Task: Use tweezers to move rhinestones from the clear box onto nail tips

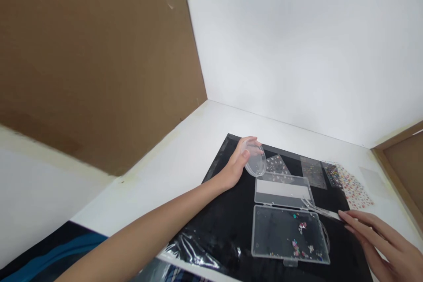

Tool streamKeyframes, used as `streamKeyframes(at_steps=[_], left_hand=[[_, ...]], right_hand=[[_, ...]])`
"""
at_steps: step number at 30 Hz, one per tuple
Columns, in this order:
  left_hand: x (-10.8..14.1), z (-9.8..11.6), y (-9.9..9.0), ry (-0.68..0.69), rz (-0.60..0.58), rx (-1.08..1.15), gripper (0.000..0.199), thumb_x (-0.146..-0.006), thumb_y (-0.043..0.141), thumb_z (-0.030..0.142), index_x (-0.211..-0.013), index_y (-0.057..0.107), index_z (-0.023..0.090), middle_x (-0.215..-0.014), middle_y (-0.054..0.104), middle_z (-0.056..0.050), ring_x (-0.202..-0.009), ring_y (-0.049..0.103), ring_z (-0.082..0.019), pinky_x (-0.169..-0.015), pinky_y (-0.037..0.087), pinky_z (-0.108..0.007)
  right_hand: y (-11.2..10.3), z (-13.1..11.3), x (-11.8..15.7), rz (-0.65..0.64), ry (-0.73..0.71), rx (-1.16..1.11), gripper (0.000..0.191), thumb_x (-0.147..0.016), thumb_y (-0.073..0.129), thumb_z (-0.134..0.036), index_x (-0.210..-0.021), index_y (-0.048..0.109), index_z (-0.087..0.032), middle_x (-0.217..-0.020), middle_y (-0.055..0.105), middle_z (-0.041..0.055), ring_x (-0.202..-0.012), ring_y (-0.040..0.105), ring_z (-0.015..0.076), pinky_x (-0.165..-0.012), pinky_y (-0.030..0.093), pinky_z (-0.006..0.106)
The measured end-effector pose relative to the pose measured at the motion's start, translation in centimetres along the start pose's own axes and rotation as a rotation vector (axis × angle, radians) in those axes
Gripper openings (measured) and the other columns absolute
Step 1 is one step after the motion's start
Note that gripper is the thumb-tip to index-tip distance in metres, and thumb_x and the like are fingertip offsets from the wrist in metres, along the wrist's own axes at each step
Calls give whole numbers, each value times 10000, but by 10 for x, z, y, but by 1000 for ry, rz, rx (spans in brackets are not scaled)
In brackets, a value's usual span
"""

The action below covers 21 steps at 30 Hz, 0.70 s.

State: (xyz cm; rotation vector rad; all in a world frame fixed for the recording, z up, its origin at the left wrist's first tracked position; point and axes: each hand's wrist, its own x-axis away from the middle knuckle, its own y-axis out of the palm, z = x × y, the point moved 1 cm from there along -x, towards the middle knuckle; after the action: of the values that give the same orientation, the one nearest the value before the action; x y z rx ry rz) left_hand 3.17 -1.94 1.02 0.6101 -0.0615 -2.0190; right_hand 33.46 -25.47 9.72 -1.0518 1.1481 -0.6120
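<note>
My left hand [235,163] grips a round clear plastic dish [256,158], tilted on its side above the black mat [224,216]. Between the fingers of my right hand [380,238] are silver tweezers [325,213], their tips over the open lid of a clear case. The case [274,231] lies open on the mat, its hinge across the middle. Small coloured gems [302,228] are scattered in its near half, mostly toward the right. A white strip [280,188] shows in the lid half.
Sticker sheets lie behind the case: a clear one [277,165], a darker one [313,172] and a colourful dotted one [353,187] at the right. A brown panel [99,53] and white walls surround the white table [158,163]. Crinkled clear plastic [194,251] lies near the front edge.
</note>
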Motion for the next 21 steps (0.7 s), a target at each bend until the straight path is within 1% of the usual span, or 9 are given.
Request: streamKeyframes(at_steps=[2, 4, 7, 10, 13, 15, 18, 21], left_hand=[[0, -3, -1, -19, 3, 0, 640, -978, 531, 741, -1371, 532, 236, -1268, 630, -121, -1108, 678, -286, -1037, 523, -465], [-1, -6, -2, -56, -17, 28, 633, -979, 535, 735, -1371, 532, 238, -1277, 628, -123, -1116, 678, -289, -1031, 532, -461], [-2, -12, -2, -129, -62, 73, 619, -984, 527, 733, -1356, 542, 238, -1261, 629, -119, -1104, 685, -287, -1021, 538, -461], [-1, -17, -1, -179, -106, 78, 603, -987, 522, 731, -1334, 555, 239, -1235, 638, -112, -1072, 695, -280, -1028, 527, -472], [1, -19, -1, -181, -147, 49, 584, -1007, 497, 716, -1343, 562, 243, -1246, 642, -111, -1073, 695, -278, -1051, 507, -483], [1, -18, -1, -183, -174, 43, 586, -1010, 486, 719, -1348, 558, 246, -1254, 643, -111, -1077, 695, -278, -1056, 502, -484], [1, -15, -1, -198, -193, 26, 609, -1003, 475, 741, -1342, 555, 242, -1245, 646, -110, -1064, 700, -276, -1055, 498, -485], [1, -13, 0, -211, -201, -23, 622, -1010, 448, 746, -1347, 555, 234, -1234, 647, -110, -1054, 700, -272, -1066, 481, -489]], right_hand=[[-6, 10, 7, -25, -52, 100, 324, -1099, 425, -294, -1294, 684, -280, -1138, 767, 12, -925, 761, 133, -805, 574, 230], [-13, 16, 7, -26, -107, 176, 329, -1094, 409, -259, -1262, 692, -260, -1079, 779, 9, -861, 758, 129, -769, 557, 243], [-17, 23, 4, -21, -183, 222, 330, -1066, 415, -185, -1234, 695, -230, -1024, 784, 13, -812, 748, 129, -745, 530, 264], [-12, 31, 11, -20, -153, 221, 377, -1035, 435, -134, -1303, 679, -235, -1064, 783, 30, -864, 743, 158, -792, 511, 297], [-2, 42, 21, -12, -116, 204, 467, -1022, 456, -120, -1433, 621, -270, -1132, 782, 46, -962, 737, 197, -859, 497, 335], [4, 48, 25, -17, -125, 186, 517, -1018, 461, -112, -1491, 578, -286, -1165, 781, 48, -977, 735, 199, -877, 492, 343], [9, 53, 24, -36, -140, 163, 552, -1011, 466, -107, -1519, 558, -301, -1188, 781, 40, -979, 738, 191, -899, 494, 346], [9, 56, 23, -54, -162, 155, 542, -1014, 475, -113, -1516, 561, -299, -1189, 782, 38, -993, 736, 196, -921, 488, 352]])
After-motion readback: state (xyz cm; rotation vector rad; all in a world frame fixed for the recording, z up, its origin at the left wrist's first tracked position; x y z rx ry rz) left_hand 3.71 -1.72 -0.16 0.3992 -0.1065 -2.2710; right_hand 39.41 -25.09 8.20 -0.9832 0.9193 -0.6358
